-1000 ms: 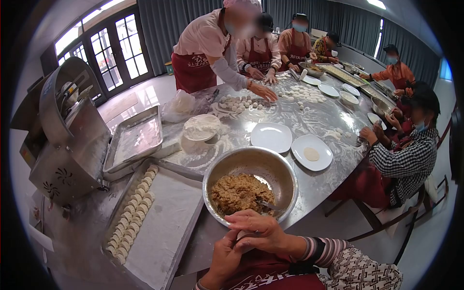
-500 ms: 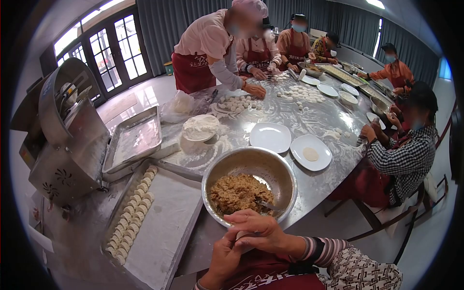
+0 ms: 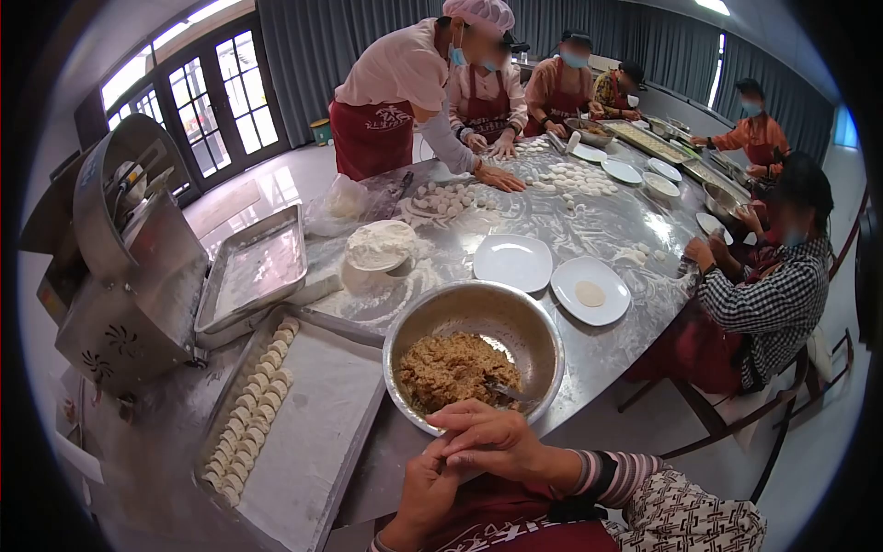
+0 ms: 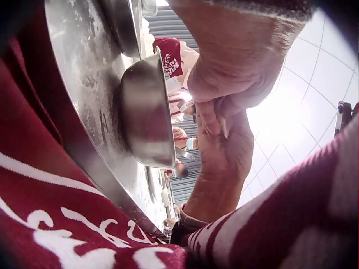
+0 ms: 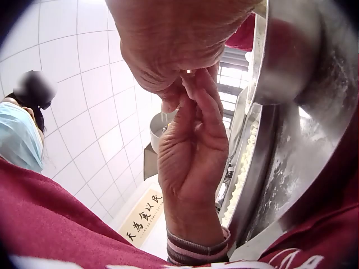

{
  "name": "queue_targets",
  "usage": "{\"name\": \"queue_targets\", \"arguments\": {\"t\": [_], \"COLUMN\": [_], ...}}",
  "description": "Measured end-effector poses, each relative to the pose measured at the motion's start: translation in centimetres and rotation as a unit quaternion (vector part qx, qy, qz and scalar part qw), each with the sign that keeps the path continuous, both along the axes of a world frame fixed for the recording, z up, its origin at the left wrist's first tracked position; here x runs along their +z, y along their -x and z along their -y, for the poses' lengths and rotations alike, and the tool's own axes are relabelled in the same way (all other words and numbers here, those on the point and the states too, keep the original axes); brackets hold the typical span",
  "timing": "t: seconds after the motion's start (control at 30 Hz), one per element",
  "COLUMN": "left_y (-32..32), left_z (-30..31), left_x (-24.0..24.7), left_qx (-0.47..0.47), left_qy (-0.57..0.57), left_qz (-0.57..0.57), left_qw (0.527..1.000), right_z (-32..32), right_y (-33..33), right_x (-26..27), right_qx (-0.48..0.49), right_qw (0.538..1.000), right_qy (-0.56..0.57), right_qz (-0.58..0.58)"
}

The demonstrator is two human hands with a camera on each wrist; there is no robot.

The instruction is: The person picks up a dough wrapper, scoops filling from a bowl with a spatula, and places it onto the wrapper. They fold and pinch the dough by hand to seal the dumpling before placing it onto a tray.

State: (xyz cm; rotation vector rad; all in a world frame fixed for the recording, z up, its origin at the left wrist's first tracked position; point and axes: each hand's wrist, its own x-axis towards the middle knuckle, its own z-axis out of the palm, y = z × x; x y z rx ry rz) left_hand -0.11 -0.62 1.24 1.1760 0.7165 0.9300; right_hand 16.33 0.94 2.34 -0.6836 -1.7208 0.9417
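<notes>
Both hands meet just in front of the metal bowl point(image 3: 549, 317) of brown filling point(image 3: 460, 368). My left hand point(image 3: 428, 488) curls its fingers round a small dough piece, whose pale edge point(image 4: 224, 128) shows between the fingers in the left wrist view. From the right, my right hand point(image 3: 497, 443) presses over it, fingers bent and touching the left fingers. Most of the dough is hidden by both hands. A spoon point(image 3: 510, 392) lies in the filling.
Left of the bowl, a lined tray point(image 3: 322, 414) holds a column of dumplings point(image 3: 246, 419). Behind are a flour bowl point(image 3: 380, 247), an empty plate point(image 3: 512, 262) and a plate with one wrapper point(image 3: 590, 293). A metal machine point(image 3: 129, 294) stands left; several people surround the table.
The hands stay in place, but the white dough seen between them is now almost covered in the head view. Across the table, the person in the pink cap shifts an arm over the dough pieces.
</notes>
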Motion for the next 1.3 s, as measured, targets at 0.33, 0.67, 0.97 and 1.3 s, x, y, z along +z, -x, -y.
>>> {"name": "queue_targets", "arguments": {"t": [0.33,0.67,0.97,1.3], "left_y": [0.0,-1.0,-1.8,-1.8], "left_z": [-0.1,-2.9,-2.1,-1.3], "left_x": [-0.2,2.9,1.3,1.4], "left_qx": [0.006,0.036,-0.010,0.003], "left_qy": [-0.020,-0.008,-0.019,0.037], "left_qz": [-0.006,-0.059,0.016,0.062], "left_qw": [1.000,0.998,1.000,0.997], "right_z": [0.0,-0.9,-0.2,-0.7], "right_y": [0.0,-2.8,-1.9,-1.6], "right_x": [0.3,3.9,1.9,0.6], "right_qx": [-0.028,-0.213,-0.156,-0.062], "right_qw": [0.999,0.972,0.985,0.998], "right_qy": [0.028,-0.096,-0.062,-0.032], "right_qz": [-0.006,0.034,0.035,0.006]}}
